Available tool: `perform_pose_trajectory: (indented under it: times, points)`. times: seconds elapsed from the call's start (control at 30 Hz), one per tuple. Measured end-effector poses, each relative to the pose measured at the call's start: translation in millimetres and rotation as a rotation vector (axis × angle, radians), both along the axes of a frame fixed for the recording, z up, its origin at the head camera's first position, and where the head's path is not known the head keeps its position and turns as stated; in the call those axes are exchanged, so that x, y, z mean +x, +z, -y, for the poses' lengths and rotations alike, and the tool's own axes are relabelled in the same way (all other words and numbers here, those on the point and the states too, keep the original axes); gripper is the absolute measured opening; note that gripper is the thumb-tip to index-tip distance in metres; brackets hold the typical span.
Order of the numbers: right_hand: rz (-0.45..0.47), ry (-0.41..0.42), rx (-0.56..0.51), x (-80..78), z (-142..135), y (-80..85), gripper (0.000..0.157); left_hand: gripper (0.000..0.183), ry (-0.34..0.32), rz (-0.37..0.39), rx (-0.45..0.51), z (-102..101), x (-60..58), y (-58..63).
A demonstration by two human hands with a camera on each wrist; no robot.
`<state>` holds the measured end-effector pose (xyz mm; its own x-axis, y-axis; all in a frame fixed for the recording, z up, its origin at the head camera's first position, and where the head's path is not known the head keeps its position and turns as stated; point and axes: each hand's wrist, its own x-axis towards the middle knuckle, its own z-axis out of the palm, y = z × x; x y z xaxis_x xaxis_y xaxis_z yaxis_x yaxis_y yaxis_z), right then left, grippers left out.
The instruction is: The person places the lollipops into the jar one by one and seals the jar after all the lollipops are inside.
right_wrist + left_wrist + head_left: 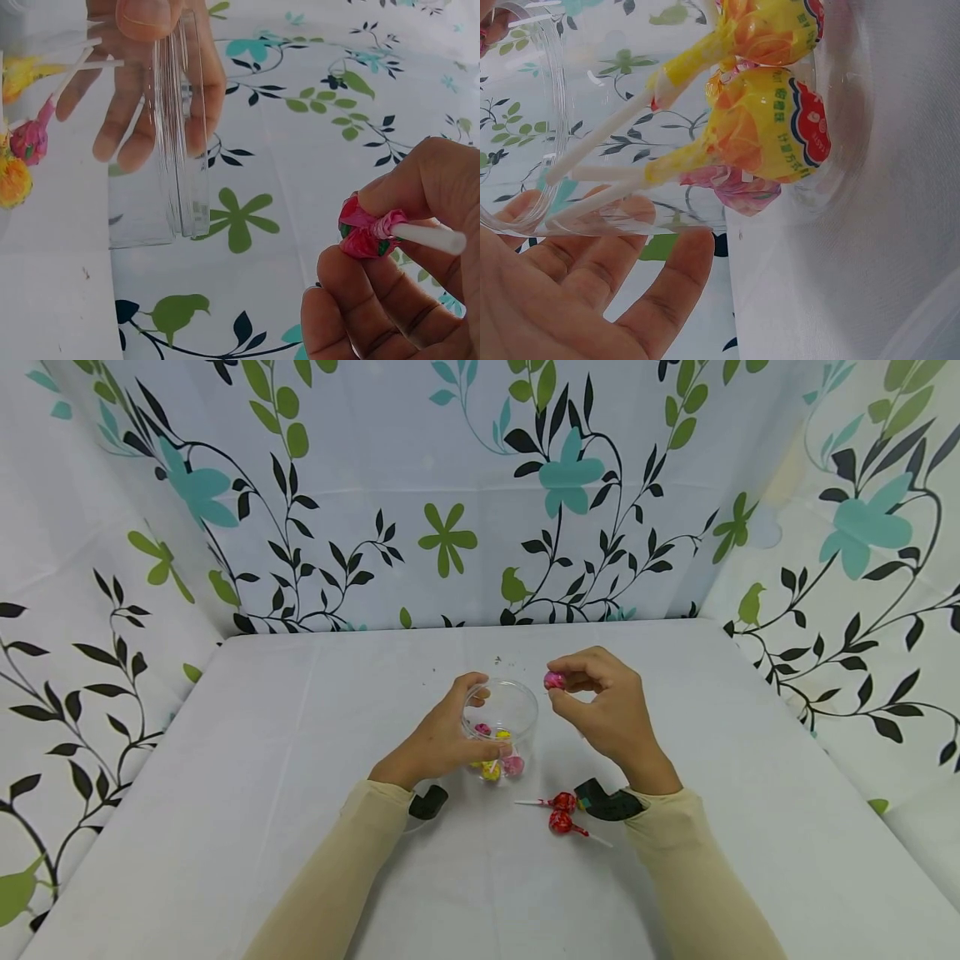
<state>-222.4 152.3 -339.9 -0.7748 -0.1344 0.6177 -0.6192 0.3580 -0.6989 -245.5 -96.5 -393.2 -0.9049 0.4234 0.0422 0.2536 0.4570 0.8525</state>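
My left hand (438, 735) grips a clear plastic jar (528, 714) that stands upright with its mouth uncovered, thumb on the near side and fingers round the far side. Inside lie several lollipops, among them a yellow lollipop (769, 124) and a pink lollipop (739, 191), heads down at the bottom with sticks pointing up. To the right of the rim, my right hand (611, 706) pinches a pink-wrapped lollipop (367, 234) by its head between thumb and fingers. Its white stick (435, 238) points back towards the palm.
Two red lollipops (560, 822) lie on the white tablecloth (480, 893) below the right wrist. A clear round edge (415, 827), like a lid, shows partly under the left wrist. Patterned curtains (337, 493) stand behind and at both sides. Small dark specks dot the cloth beyond the jar.
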Motion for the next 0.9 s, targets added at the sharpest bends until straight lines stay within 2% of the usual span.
perform_pose_trajectory:
  times: [0.77, 0.9]
  points:
    - [0.043, 0.036, 0.084, -0.7, 21.9, -6.9, 0.021, 0.102, -0.01, -0.003, 0.009, 1.7, -0.7, -0.4]
    - [0.041, 0.053, 0.092, -0.1, 24.5, -7.1, 0.026, 0.101, -0.015, -0.002, 0.015, 2.6, -0.4, 0.1]
